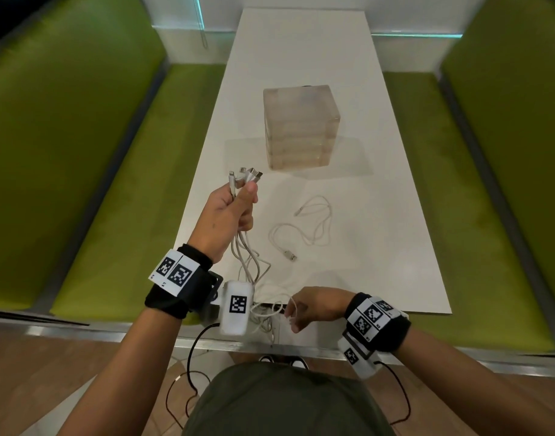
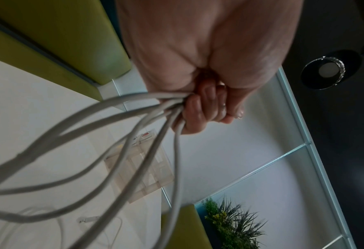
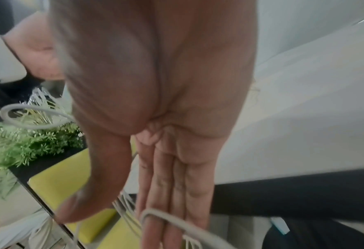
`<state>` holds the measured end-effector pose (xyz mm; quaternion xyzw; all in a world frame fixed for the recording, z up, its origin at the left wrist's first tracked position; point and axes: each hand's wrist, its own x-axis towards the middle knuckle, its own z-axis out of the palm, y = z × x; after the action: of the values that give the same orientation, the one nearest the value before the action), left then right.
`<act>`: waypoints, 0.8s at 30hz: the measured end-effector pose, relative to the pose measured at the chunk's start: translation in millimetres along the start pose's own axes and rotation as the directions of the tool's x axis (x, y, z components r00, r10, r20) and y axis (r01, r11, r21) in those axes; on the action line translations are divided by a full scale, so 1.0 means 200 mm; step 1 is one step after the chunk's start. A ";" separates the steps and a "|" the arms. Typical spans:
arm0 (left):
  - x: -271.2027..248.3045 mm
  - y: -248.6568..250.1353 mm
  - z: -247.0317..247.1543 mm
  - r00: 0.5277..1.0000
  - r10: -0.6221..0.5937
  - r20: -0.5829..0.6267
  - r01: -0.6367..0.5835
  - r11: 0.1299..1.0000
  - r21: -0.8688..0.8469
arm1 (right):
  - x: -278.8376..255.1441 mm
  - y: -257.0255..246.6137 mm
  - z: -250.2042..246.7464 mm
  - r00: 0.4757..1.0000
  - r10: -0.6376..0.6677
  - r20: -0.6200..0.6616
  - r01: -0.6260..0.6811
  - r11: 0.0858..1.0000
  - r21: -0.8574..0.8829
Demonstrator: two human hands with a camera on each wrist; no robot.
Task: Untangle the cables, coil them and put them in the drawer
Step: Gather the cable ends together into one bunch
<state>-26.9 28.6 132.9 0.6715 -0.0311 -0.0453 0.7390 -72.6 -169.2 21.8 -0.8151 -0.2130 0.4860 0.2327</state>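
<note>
Wrist camera box (image 1: pixel 237 308) hides cable bundle (image 1: pixel 249 262)

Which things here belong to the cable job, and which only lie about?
Job: cable bundle gripped by the left hand; right hand touching its loops; loose cable on the table; closed drawer box.
Just there: green benches; plant.

I saw white cables (image 1: pixel 245 256) against a white tabletop (image 1: pixel 380 190), a frosted, pale beige drawer box (image 1: pixel 299 127), lime-green benches (image 1: pixel 81 136), black wristbands (image 1: pixel 182 291) carrying black-and-white square-patterned tags (image 1: pixel 238 305), and a green plant (image 2: pixel 232 220).
</note>
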 end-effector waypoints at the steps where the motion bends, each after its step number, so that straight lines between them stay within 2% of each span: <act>1: 0.00 0.00 0.00 1.000 -0.001 0.001 0.001 1.000 0.001 | -0.01 -0.01 -0.01 1.000 0.013 -0.002 -0.013 1.000 -0.025; 6: 0.00 0.01 0.01 1.000 -0.010 0.011 0.010 1.000 0.013 | -0.02 -0.03 -0.02 0.998 0.045 0.037 -0.034 0.967 -0.254; 9: 0.00 0.00 0.00 1.000 -0.012 0.024 0.012 1.000 -0.009 | -0.03 -0.02 -0.03 0.982 0.136 0.128 -0.092 0.948 -0.304; 11: 0.00 0.00 -0.01 1.000 -0.015 0.024 0.015 1.000 -0.009 | -0.05 -0.01 -0.06 0.975 0.184 0.124 -0.143 0.947 -0.287; 13: 0.00 -0.01 -0.01 1.000 -0.009 0.026 0.009 1.000 -0.008 | -0.05 0.00 -0.13 0.986 0.165 0.036 -0.152 0.959 -0.237; 15: 0.00 -0.01 -0.01 1.000 -0.005 0.022 0.006 1.000 -0.016 | -0.04 0.00 -0.20 0.988 0.108 -0.113 -0.129 0.972 -0.196; 17: 0.00 -0.01 -0.01 1.000 -0.012 0.006 0.012 1.000 -0.025 | 0.01 0.00 -0.26 0.950 0.048 -0.308 -0.095 0.986 -0.139; 19: 0.00 -0.01 0.00 1.000 -0.022 -0.013 0.021 0.999 -0.033 | 0.09 0.01 -0.29 0.895 0.071 -0.441 -0.099 0.994 -0.042; 21: 0.00 -0.02 0.01 0.999 -0.031 -0.038 0.029 0.999 -0.033 | 0.16 0.01 -0.29 0.877 0.108 -0.468 -0.131 0.991 -0.016; 24: 0.00 -0.04 0.01 0.998 -0.025 -0.059 0.025 1.000 0.010 | 0.24 0.01 -0.25 0.866 0.062 -0.497 -0.141 0.982 -0.124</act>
<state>-27.0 26.0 125.5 0.6767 -0.0013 -0.0347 0.7355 -7.2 -151.5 9.1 -0.9373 -0.1411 0.2566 0.1887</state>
